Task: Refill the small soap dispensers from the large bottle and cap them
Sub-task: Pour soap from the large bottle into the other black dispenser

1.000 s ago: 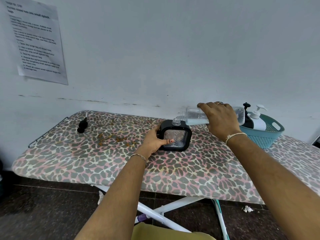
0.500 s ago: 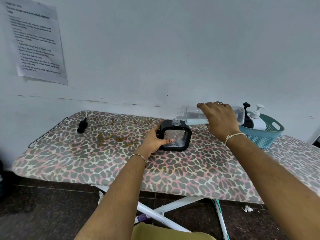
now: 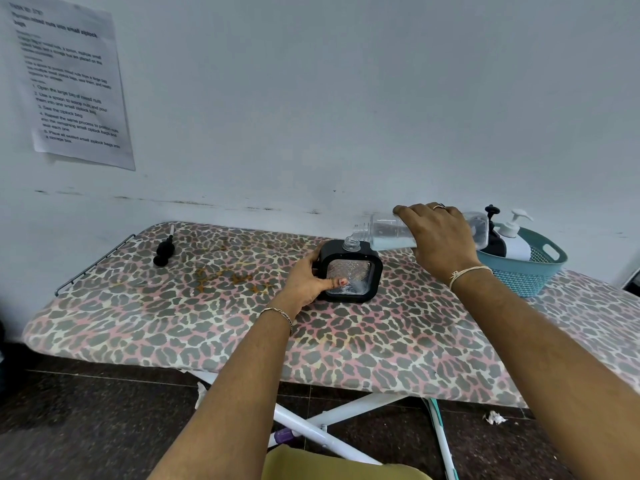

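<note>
Leopard-print fabric, grey and pink blotches with a rusty stain, stretched over ironing board [image 3: 173,323] across mid-frame. Square black dispenser [image 3: 351,271] at centre, rounded corners, clear textured window, open threaded neck on top. Left hand [image 3: 306,280] wrapped round its left side, thumb pressed flat on the window. Right hand [image 3: 441,242] clamped over large clear bottle [image 3: 391,233], tipped almost level, ribbed mouth just above and beside the dispenser neck (touching or not, cannot tell), pale liquid pooled along the lower wall. Black pump cap [image 3: 164,251] lying well apart at upper left of the board. Teal perforated plastic basket [image 3: 530,271] at right edge, holding a white pump bottle [image 3: 516,237] and a black one [image 3: 495,237]. Printed paper sheet [image 3: 69,84] on the wall, upper left.
</note>
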`<state>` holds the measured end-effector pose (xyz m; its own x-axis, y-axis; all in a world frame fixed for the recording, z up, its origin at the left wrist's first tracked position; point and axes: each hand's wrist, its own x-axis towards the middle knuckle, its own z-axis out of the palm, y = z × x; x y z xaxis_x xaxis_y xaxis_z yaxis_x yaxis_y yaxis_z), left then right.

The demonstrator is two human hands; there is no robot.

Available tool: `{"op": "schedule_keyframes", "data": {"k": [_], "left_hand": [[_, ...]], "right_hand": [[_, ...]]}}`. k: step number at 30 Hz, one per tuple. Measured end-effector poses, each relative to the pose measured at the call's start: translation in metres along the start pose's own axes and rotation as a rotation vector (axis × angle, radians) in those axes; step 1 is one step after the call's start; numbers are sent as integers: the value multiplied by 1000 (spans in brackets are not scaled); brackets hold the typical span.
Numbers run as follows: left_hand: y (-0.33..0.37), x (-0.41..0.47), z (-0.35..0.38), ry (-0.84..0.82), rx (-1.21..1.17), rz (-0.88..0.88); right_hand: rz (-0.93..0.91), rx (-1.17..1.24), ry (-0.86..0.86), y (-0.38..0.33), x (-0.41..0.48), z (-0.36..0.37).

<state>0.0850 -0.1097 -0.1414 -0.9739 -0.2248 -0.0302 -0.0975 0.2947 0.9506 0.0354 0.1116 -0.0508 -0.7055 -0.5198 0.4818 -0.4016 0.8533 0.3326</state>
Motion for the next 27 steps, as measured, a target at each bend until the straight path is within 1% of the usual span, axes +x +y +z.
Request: {"op": "schedule_keyframes", "data": {"k": [8,27], "left_hand": [[1,-2,0,-1,7,23],[1,-2,0,0,6,14]], "right_hand": [[-3,-5,7,-1,-1,0],[6,-14,-2,0,-2,-3]]}}
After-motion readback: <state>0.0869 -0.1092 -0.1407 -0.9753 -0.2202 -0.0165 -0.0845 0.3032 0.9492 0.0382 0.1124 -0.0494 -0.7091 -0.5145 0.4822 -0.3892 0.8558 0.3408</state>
